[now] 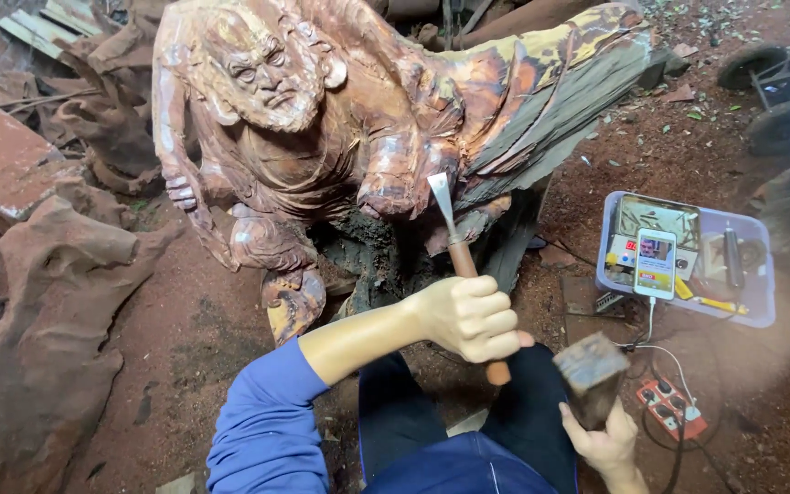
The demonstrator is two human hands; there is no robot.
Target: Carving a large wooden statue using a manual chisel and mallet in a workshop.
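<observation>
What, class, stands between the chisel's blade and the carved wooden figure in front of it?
Nothing visible. The left hand grips the chisel, whose blade points up at the wooden figure with only open air between. The right hand holds the mallet lower right, aside.

reddish-brown carving [322, 119], blue sleeve [262, 421], lavender tray [761, 302]

The single head-worn camera looks steeply down from close above the left hand [468, 318] and right hand [607, 445], facing forward over the lap toward the wooden statue [340, 128] just beyond them.
</observation>
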